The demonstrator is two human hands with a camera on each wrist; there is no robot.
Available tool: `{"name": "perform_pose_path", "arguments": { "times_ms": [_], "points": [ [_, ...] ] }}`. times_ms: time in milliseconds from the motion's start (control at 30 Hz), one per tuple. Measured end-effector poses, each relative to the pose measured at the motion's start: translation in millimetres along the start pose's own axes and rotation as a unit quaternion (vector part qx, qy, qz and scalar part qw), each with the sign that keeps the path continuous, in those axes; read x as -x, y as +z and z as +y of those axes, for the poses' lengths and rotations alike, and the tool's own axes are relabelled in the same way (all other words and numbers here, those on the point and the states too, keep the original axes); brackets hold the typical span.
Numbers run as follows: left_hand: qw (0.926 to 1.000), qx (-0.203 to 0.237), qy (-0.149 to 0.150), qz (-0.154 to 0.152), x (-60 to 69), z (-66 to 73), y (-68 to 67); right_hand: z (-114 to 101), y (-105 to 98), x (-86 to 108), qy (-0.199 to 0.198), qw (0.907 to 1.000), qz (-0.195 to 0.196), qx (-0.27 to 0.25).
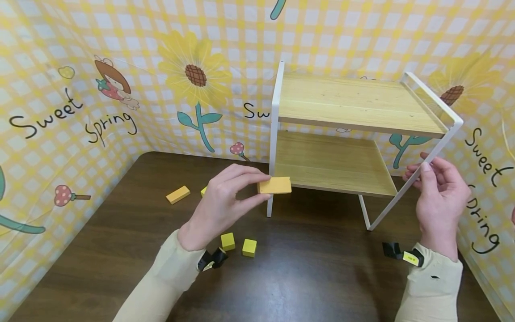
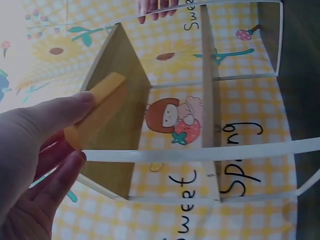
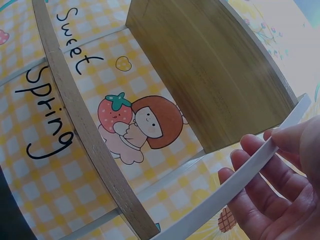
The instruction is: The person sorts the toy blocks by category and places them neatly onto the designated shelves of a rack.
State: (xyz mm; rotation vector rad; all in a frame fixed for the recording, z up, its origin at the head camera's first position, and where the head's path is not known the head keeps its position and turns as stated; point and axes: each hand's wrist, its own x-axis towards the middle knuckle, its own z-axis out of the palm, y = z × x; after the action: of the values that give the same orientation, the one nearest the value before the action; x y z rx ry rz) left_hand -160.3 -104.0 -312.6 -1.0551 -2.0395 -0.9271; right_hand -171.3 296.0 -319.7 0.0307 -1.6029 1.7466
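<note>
My left hand (image 1: 227, 201) pinches an orange rectangular block (image 1: 275, 185) between thumb and fingers. It holds the block in front of the left leg of a two-tier shelf with wooden boards (image 1: 350, 105) and a white frame. In the left wrist view the same block (image 2: 100, 107) appears at the fingertips, overlapping a wooden board behind it. My right hand (image 1: 441, 201) is at the shelf's right side and grips the slanted white bar (image 3: 225, 192), thumb on the near side and fingers behind it.
On the dark brown table (image 1: 281, 290), another orange block (image 1: 178, 195) lies at the left. A yellow block (image 1: 203, 191) is partly hidden behind my left hand. Two yellow cubes, one left (image 1: 227, 241) and one right (image 1: 249, 247), sit near my left wrist. Checked cloth (image 1: 225, 40) hangs around the table.
</note>
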Motion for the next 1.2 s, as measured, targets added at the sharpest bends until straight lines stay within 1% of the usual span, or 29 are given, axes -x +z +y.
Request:
{"name": "perform_pose_path", "arguments": {
  "times_ms": [133,267,467,700,867,1000,1100,1200],
  "points": [
    [0.9994,0.011,0.015,0.030,-9.4,4.0,-1.1,1,0,-0.2,-0.002,1.0000,0.000,-0.002],
    [0.9985,0.026,0.020,0.044,-20.1,8.3,-2.4,1,0,-0.6,-0.006,0.9999,-0.001,-0.010],
    [0.9970,0.032,0.034,0.061,-39.9,15.3,-4.3,1,-1,-0.8,-0.005,0.9999,-0.001,-0.014],
    [0.9952,0.057,0.044,0.065,-60.3,21.3,-2.6,1,0,-1.1,-0.005,0.9998,-0.003,-0.018],
    [0.9952,0.049,0.052,0.067,-73.5,23.6,0.4,1,0,-1.3,-0.001,0.9997,-0.003,-0.023],
    [0.9938,0.054,0.063,0.074,-85.3,26.1,2.1,1,0,-1.0,0.002,0.9998,-0.002,-0.022],
    [0.9929,0.058,0.070,0.077,-94.7,28.2,1.9,1,0,-0.7,0.003,0.9998,-0.002,-0.022],
    [0.9928,0.059,0.068,0.079,-103.8,29.6,-0.1,2,0,-0.7,0.002,0.9997,-0.002,-0.023]
  ]
}}
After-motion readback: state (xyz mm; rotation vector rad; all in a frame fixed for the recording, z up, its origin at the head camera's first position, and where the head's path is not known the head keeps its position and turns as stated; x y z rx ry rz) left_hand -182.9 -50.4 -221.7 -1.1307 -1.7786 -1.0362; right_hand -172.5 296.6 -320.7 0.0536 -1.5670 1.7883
